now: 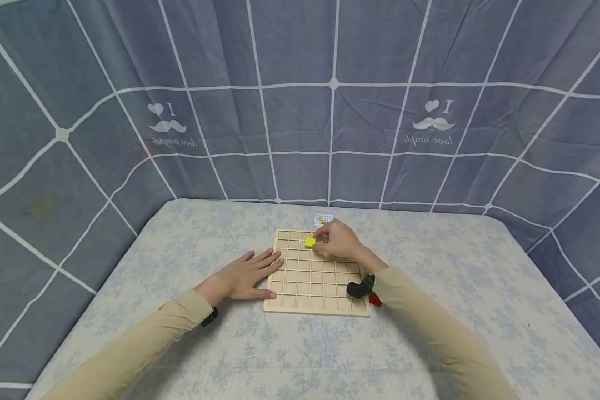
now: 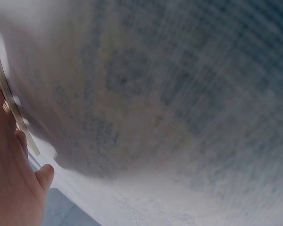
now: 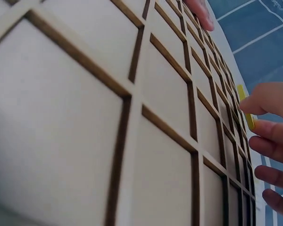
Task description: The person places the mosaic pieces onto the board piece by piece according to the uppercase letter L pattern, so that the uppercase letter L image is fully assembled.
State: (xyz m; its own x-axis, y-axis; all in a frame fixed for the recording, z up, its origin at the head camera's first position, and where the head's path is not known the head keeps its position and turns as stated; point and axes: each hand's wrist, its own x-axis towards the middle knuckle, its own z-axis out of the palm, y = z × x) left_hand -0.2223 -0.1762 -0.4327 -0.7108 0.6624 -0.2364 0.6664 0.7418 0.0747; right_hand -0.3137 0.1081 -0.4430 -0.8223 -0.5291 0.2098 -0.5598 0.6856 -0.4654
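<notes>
A wooden grid board [image 1: 310, 288] lies on the table, its raised strips forming square cells. My right hand [image 1: 340, 240] pinches a small flat yellow square tile [image 1: 310, 242] between thumb and fingertips, over the far rows of the board. In the right wrist view the tile [image 3: 245, 107] is seen nearly edge-on, close over the strips, with the other fingers spread apart. My left hand [image 1: 250, 276] lies with straight, spread fingers at the board's left edge, fingertips on its rim. The left wrist view catches that hand [image 2: 14, 174] beside the board's edge [image 2: 12, 101].
Just past the board's far edge lies a small card [image 1: 322, 218] printed with a grid and some yellow marks. Something red [image 1: 375, 299] shows beside the board's right edge, partly under my right wrist. A patterned cloth [image 1: 230, 355] covers the table; a blue-grey curtain [image 1: 300, 122] hangs behind.
</notes>
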